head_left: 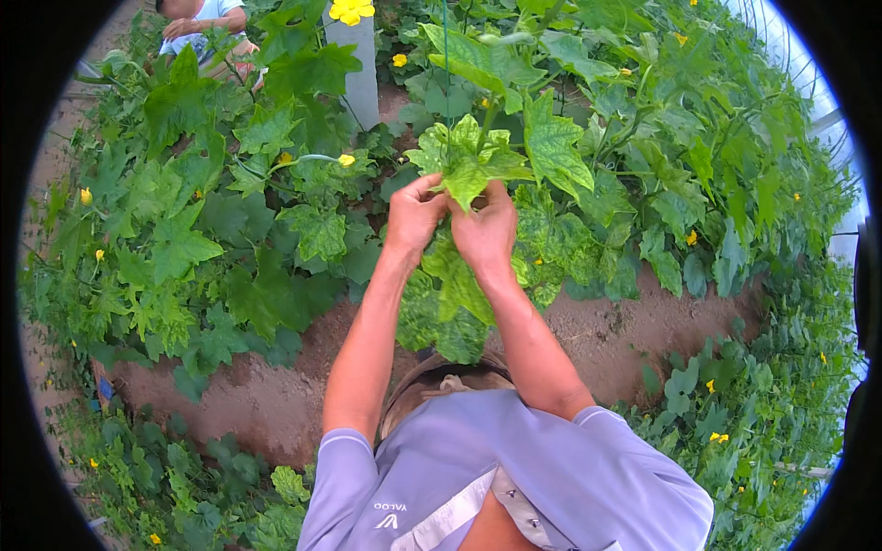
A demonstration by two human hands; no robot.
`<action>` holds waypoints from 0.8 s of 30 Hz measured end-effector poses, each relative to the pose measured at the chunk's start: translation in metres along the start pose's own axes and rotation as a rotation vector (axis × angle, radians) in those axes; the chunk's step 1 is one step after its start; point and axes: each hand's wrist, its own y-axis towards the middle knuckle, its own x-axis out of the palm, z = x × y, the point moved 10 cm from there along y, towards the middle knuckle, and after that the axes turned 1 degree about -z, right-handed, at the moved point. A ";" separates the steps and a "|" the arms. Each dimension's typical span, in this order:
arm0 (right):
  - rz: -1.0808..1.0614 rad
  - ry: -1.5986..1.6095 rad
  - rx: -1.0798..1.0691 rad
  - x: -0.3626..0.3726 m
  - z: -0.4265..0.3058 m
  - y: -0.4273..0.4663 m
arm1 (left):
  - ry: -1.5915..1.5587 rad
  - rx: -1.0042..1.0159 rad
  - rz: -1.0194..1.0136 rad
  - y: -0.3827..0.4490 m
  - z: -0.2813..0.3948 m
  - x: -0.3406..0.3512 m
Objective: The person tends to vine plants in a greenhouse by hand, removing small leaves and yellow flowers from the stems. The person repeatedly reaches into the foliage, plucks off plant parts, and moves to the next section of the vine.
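Note:
Both my hands meet at a climbing vine with lobed, yellow-mottled leaves (470, 165), just under a thin green string (446, 69) that hangs from above. The fingertips of my left hand (415, 212) are pinched at the left side of the vine, close to the string. My right hand (486, 224) is beside it, its fingers curled behind a drooping leaf. Leaves hide the fingertips and the exact part held. More mottled leaves (451, 289) hang below, between my forearms.
A grey post (355, 76) rises behind the vine. Dense leafy vines with yellow flowers (351, 10) stand on both sides. Bare soil (269, 392) runs across between the plant rows. Another person (207, 27) is at the upper left. Translucent sheeting (803, 62) borders the right.

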 end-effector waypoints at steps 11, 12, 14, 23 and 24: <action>-0.148 0.568 0.026 -0.005 0.031 -0.017 | -0.073 0.094 -0.013 -0.008 0.018 0.001; -0.127 0.551 -0.024 -0.005 0.026 -0.020 | -0.081 0.081 -0.053 -0.010 0.029 0.001; -0.105 0.471 -0.094 -0.003 0.020 -0.025 | -0.144 0.037 -0.131 0.000 0.028 0.000; 0.040 0.235 -0.165 0.006 -0.006 -0.053 | -0.176 -0.096 -0.548 0.022 0.046 -0.005; -0.022 0.345 -0.143 0.014 -0.005 -0.053 | -0.167 -0.108 -0.573 0.021 0.050 -0.007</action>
